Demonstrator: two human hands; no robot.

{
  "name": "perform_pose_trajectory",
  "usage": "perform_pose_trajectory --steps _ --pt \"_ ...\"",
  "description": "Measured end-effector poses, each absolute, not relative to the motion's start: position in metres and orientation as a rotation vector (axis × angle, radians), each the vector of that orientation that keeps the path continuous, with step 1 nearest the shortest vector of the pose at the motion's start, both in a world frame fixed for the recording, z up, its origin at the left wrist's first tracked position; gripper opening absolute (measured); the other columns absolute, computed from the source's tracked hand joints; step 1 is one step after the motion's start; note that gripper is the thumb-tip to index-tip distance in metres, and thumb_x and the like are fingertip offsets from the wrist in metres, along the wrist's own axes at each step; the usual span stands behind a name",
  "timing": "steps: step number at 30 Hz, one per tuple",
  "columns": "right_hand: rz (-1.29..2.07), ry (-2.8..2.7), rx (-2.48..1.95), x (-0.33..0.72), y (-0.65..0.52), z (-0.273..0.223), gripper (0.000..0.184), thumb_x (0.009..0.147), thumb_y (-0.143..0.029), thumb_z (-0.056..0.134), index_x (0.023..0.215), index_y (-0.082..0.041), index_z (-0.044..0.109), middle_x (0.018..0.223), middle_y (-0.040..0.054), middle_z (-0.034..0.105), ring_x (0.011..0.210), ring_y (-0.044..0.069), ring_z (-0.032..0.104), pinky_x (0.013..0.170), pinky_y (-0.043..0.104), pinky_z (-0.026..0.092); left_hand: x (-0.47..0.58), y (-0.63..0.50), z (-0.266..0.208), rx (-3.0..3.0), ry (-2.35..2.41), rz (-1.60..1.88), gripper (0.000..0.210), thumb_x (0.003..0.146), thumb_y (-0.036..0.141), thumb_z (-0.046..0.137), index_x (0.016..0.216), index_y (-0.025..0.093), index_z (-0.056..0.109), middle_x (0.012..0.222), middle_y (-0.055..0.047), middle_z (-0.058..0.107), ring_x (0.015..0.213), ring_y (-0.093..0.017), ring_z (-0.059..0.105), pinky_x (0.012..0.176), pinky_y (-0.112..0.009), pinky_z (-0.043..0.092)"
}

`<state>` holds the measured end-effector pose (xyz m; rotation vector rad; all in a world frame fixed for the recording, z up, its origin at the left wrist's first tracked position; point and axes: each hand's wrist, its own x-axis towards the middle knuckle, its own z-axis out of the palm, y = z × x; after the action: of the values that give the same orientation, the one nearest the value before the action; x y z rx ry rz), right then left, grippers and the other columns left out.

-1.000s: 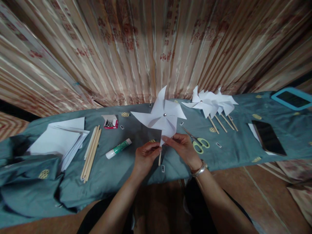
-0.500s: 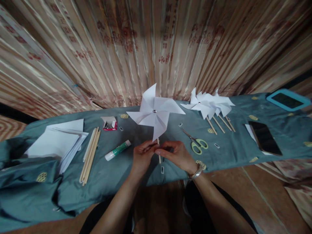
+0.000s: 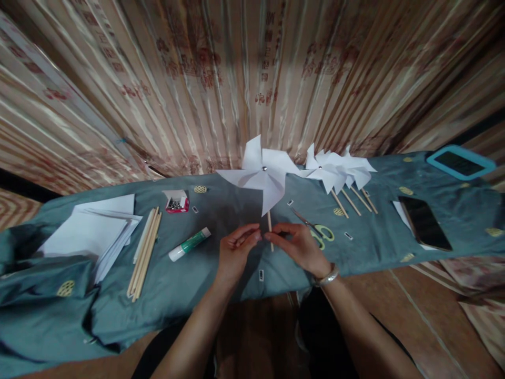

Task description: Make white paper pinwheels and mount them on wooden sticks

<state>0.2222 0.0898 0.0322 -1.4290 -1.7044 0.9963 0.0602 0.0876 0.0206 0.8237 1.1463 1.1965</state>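
A white paper pinwheel with a shiny round pin at its centre stands upright before me on a thin wooden stick. Thumb and fingers of my right hand pinch the lower part of that stick; a silver bracelet circles the wrist. Just left of the stick is my left hand, its fingers bent and a little apart, holding nothing. The pinwheel's right blade overlaps a row of several finished white pinwheels lying on the cloth. Green-handled scissors lie partly behind my right hand.
On the teal cloth at left are white paper sheets, several wooden sticks, a small box of pins and a glue stick. At right lie a dark phone and a blue-framed device. A curtain hangs behind.
The held pinwheel has moved right and slightly up with my right hand. My left hand has let go of the stick, and a gap shows between them.
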Motion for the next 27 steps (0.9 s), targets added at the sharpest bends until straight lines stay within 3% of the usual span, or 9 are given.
perform_pose_trajectory --steps 4,9,13,21,27 --pt "0.680 -1.661 -1.580 0.258 0.106 0.039 0.038 0.083 -0.051 0.060 0.065 -0.019 0.067 0.057 -0.0010 0.061 0.052 0.013 0.050 0.054 0.026 0.037 0.062 0.088 0.018 0.859 1.152 1.177 0.026 0.060 0.031 0.079 0.083 0.018 0.077 0.073 -0.004 0.074 0.068 -0.015 0.066 0.069 -0.027 0.052" --pt "0.210 -1.674 -1.850 0.310 0.118 0.043 0.044 0.085 -0.055 0.053 0.068 -0.019 0.069 0.060 0.0032 0.066 0.054 0.016 0.057 0.056 0.028 0.038 0.061 0.089 0.015 0.874 1.155 1.161 0.026 0.060 0.032 0.079 0.082 0.018 0.077 0.071 -0.004 0.074 0.068 -0.016 0.066 0.071 -0.028 0.052" --pt "-0.157 -1.773 -2.101 0.341 0.124 0.034 0.041 0.090 -0.048 0.047 0.078 -0.017 0.071 0.072 0.0106 0.072 0.065 0.024 0.064 0.058 0.031 0.039 0.059 0.090 0.017 0.878 1.171 1.147 0.025 0.060 0.032 0.078 0.081 0.018 0.077 0.073 -0.004 0.074 0.068 -0.016 0.066 0.071 -0.028 0.052" --pt "-0.368 -1.866 -2.328 0.355 0.131 0.013 0.037 0.093 -0.039 0.043 0.086 -0.016 0.072 0.076 0.0141 0.071 0.073 0.027 0.066 0.061 0.034 0.041 0.050 0.089 0.018 0.897 1.187 1.136 0.024 0.058 0.033 0.079 0.078 0.019 0.077 0.070 -0.004 0.073 0.068 -0.017 0.066 0.069 -0.028 0.052" --pt "-0.306 -1.942 -2.237 0.361 0.136 0.005 0.033 0.091 -0.033 0.047 0.078 -0.013 0.071 0.096 0.0168 0.072 0.089 0.029 0.063 0.079 0.038 0.044 0.047 0.089 0.018 0.902 1.196 1.120 0.021 0.061 0.031 0.078 0.078 0.020 0.077 0.071 -0.003 0.073 0.068 -0.016 0.066 0.070 -0.027 0.051"
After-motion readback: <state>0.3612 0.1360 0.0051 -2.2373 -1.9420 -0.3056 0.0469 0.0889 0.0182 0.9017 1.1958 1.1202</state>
